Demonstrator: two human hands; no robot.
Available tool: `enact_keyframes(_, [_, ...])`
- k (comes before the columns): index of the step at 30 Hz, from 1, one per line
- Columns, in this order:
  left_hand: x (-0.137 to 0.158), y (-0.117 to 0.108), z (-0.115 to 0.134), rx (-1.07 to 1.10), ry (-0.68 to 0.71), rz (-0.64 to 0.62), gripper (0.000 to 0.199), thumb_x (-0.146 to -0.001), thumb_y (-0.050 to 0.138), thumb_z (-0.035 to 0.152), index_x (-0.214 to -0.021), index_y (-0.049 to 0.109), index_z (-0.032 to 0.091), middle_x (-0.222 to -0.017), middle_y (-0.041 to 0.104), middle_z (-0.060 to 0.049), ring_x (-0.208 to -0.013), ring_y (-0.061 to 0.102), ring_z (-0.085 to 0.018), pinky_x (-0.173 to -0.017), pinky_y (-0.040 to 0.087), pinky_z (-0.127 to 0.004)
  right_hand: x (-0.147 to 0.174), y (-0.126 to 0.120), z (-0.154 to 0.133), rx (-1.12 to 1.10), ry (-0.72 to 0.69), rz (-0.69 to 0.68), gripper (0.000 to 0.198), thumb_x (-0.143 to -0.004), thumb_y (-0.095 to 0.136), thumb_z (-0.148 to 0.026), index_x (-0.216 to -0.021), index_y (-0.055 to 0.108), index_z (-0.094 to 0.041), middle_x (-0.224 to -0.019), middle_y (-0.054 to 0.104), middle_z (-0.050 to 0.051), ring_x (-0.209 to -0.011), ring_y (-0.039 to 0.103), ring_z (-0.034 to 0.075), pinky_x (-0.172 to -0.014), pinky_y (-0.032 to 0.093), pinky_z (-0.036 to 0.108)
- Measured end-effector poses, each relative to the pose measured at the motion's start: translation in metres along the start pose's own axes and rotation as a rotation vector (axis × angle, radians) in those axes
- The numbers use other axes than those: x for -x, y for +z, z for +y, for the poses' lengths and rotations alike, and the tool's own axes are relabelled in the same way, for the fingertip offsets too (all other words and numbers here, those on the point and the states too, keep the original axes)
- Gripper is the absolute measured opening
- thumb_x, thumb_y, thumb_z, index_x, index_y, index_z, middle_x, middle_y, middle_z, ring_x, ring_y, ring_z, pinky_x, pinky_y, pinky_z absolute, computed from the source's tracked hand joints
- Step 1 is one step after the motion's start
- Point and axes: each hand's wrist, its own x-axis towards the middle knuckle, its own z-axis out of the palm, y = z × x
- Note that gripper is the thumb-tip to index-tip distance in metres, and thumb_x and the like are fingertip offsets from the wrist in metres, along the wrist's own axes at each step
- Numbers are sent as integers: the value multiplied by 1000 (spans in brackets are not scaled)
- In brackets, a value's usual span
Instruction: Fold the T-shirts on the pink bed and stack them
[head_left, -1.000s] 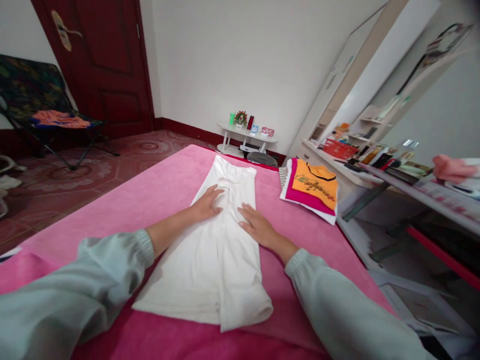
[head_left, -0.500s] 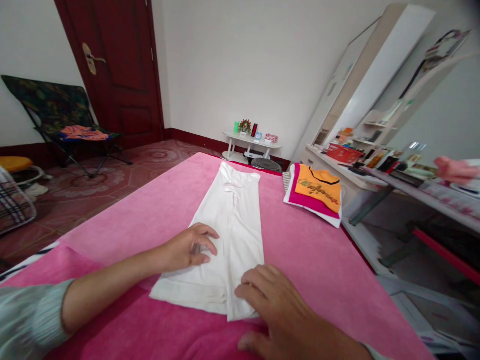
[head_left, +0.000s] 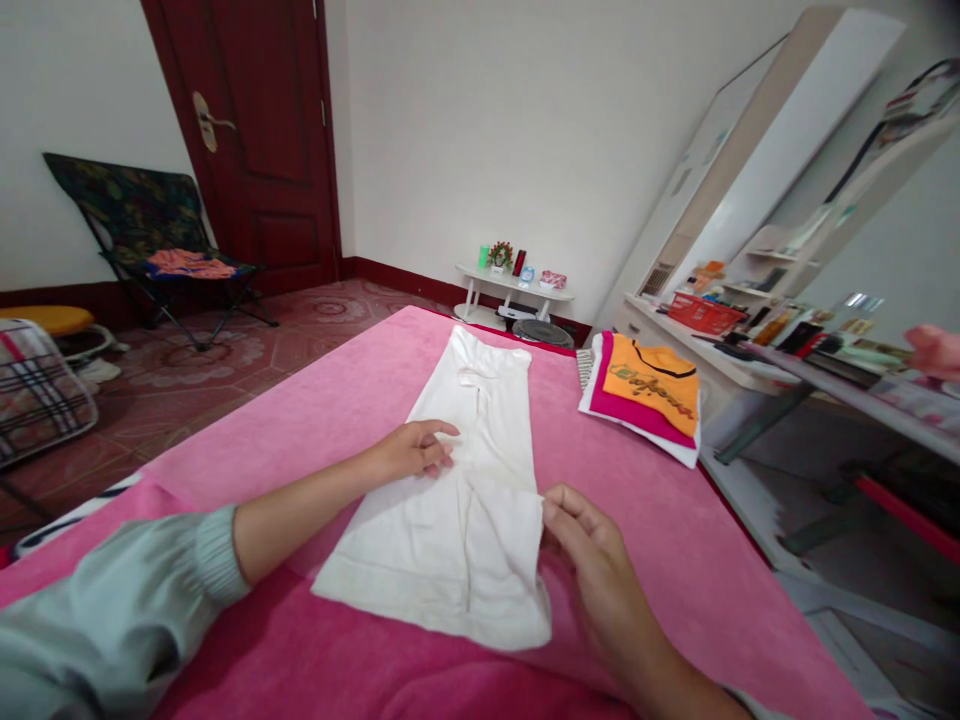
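Observation:
A white shirt (head_left: 442,540) lies lengthwise on the pink bed cover (head_left: 300,400), folded into a long strip, its narrower collar end far from me and its wide hem near. Over the shirt's left side is my left hand (head_left: 416,452), index finger stretched out and the other fingers loosely bent, holding nothing. My right hand (head_left: 589,545) pinches the shirt's right edge between thumb and forefinger, about midway up. A crease runs from that pinch across the fabric, and the cloth below it is slightly raised.
Folded clothes (head_left: 649,385), orange on top, lie at the bed's right edge. A dressing table (head_left: 750,365) with bottles and a red basket (head_left: 705,312) stands to the right. Beyond the bed are a low white table (head_left: 517,280), a folding chair (head_left: 142,220) and a door (head_left: 255,140).
My right hand has moved up and outward and now grips the shirt's right edge. The near right part of the shirt has spread wider. My left hand has shifted slightly forward.

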Motion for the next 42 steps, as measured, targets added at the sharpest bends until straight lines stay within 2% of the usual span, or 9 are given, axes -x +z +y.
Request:
enact_keyframes(5, [-21, 8, 11, 102, -126, 100, 57, -74, 69, 50, -119, 54, 18, -85, 67, -5, -53, 58, -10, -48, 42, -21, 14, 25, 3, 198, -77, -218, 22, -85, 55, -37, -73, 54, -19, -93, 67, 8, -89, 62, 19, -74, 46, 27])
enact_keyframes(8, [-36, 12, 16, 143, -160, 163, 50, -75, 71, 39, -117, 56, 18, -83, 67, -3, -58, 61, -11, -53, 48, -23, 17, 39, 15, 363, -140, -337, 9, -84, 54, -23, -78, 59, -20, -107, 67, 7, -101, 62, 18, -82, 45, 27])
enact_keyframes(16, [-101, 14, 20, -2, -172, 327, 35, -72, 69, 17, -107, 64, 14, -69, 65, -1, -58, 61, -12, -53, 47, -22, 4, 49, 54, 493, -425, -451, 15, -66, 51, -10, -75, 51, -21, -93, 67, 3, -90, 63, 16, -78, 45, 25])
enact_keyframes(22, [-140, 17, 19, -213, -33, 472, 34, -60, 69, 5, -92, 70, 14, -67, 66, -1, -62, 62, -14, -60, 47, -22, 0, 47, 52, 477, -412, -482, 15, -64, 52, -13, -76, 51, -22, -98, 67, 5, -88, 64, 17, -74, 47, 24])
enact_keyframes(26, [-149, 5, 21, -344, 135, 533, 32, -69, 60, 9, -99, 69, 16, -79, 68, -3, -72, 63, -14, -69, 48, -23, 0, 50, 48, 489, -422, -446, 15, -66, 53, -13, -77, 53, -23, -109, 65, 6, -92, 63, 17, -72, 48, 24])
enact_keyframes(31, [-130, -19, 5, -542, 224, 425, 28, -66, 58, 8, -86, 73, 19, -74, 68, -2, -72, 61, -17, -72, 47, -26, 1, 43, 43, 537, -487, -630, 8, -74, 57, -16, -79, 58, -23, -111, 67, 5, -99, 64, 17, -82, 49, 25])
enact_keyframes(37, [-58, -67, -21, -668, 327, 181, 29, -73, 54, 14, -91, 74, 22, -95, 68, -4, -87, 62, -18, -84, 48, -28, -14, -41, 24, 827, -557, -402, 33, -83, 46, -10, -107, 62, -27, -120, 64, 6, -110, 59, 17, -93, 48, 32])
enact_keyframes(40, [-15, -88, -19, -680, 370, 5, 34, -79, 52, 18, -104, 72, 27, -116, 64, -4, -106, 59, -20, -96, 45, -32, -24, -76, 32, 1039, -553, -440, 42, -86, 45, -12, -120, 60, -30, -131, 58, 7, -119, 54, 20, -98, 46, 39])
enact_keyframes(42, [12, -93, -13, -661, 335, -92, 34, -80, 55, 21, -108, 71, 30, -130, 58, -3, -118, 53, -23, -103, 41, -36, -27, -81, 39, 1100, -578, -505, 44, -87, 51, -16, -127, 56, -33, -138, 51, 6, -125, 49, 21, -101, 44, 41])
